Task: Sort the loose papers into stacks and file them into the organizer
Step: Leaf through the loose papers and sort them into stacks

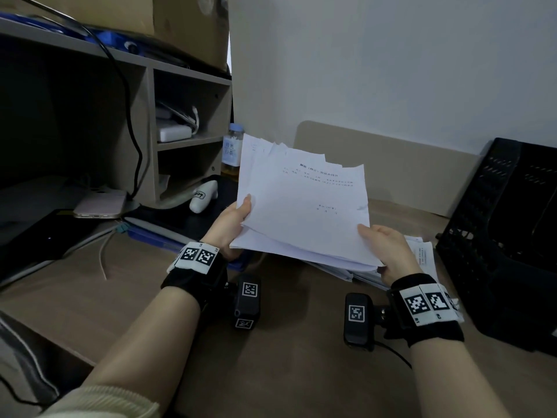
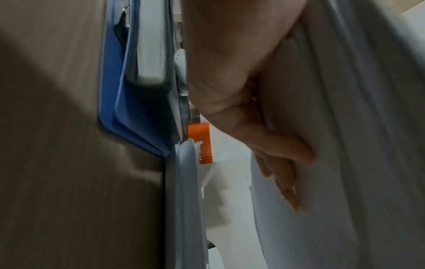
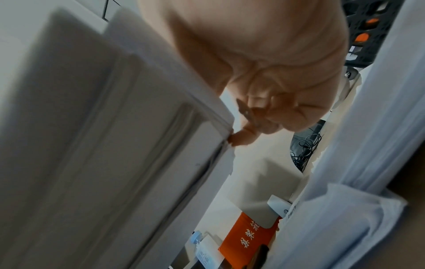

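Papers [image 1: 304,206]: a loose white sheaf, held tilted above the tabletop [image 1: 271,357] at the middle of the scene, far edges fanned and uneven. Top sheet carries a centred heading and a few lines of Chinese print, too small to read.

Left hand [image 1: 230,226]: grips the sheaf's left edge, thumb on top, fingers [image 2: 276,145] curled flat against the underside.

Right hand [image 1: 384,248]: pinches the near right corner, thumb on top, fingers [image 3: 308,140] tucked beneath.

Second pile [image 1: 419,260]: more sheets lying flat on the tabletop under and right of the held sheaf, printed text on the rightmost one, illegible.

Organizer [image 1: 500,236]: black perforated plastic, at the right edge of the tabletop, just beside the flat pile.

Bottle [image 1: 232,152]: clear, pale blue cap, amber liquid, white label with Chinese characters I cannot read with any certainty; stands far left of the sheaf, beside the shelf unit [image 1: 150,116].

Shelf unit: grey, cubbies holding white adapters; a cardboard box [image 1: 187,22] on top.

Phone [image 1: 101,203]: pale, lying at the shelf's foot, far left.

White gadget [image 1: 203,196]: black logo, unreadable, near the phone.

Blue folder [image 1: 156,233]: flat on the tabletop, left of the left hand.

Orange box [image 3: 248,238]: white Chinese lettering, seen only from the right wrist, partly hidden.
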Demonstrator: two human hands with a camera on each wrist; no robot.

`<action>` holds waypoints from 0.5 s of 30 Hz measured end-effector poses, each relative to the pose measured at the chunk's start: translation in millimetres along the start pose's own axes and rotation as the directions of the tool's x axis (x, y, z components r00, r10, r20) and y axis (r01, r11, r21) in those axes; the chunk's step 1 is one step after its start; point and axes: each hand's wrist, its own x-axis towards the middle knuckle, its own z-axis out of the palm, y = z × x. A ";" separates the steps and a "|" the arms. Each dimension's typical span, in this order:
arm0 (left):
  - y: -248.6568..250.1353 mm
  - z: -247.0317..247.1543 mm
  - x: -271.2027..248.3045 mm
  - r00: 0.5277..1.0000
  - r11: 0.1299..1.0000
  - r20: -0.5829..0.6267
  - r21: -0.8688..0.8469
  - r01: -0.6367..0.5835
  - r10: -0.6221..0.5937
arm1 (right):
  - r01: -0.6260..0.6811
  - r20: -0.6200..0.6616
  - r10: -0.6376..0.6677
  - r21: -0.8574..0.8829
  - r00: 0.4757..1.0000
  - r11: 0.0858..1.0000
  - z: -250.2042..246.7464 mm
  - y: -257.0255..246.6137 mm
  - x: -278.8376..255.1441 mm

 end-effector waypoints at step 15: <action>-5.9 -5.0 5.4 0.999 1.000 -0.036 0.020 -0.016 0.017 | 0.076 -0.124 -0.071 0.037 0.990 0.996 2.7 3.3 0.0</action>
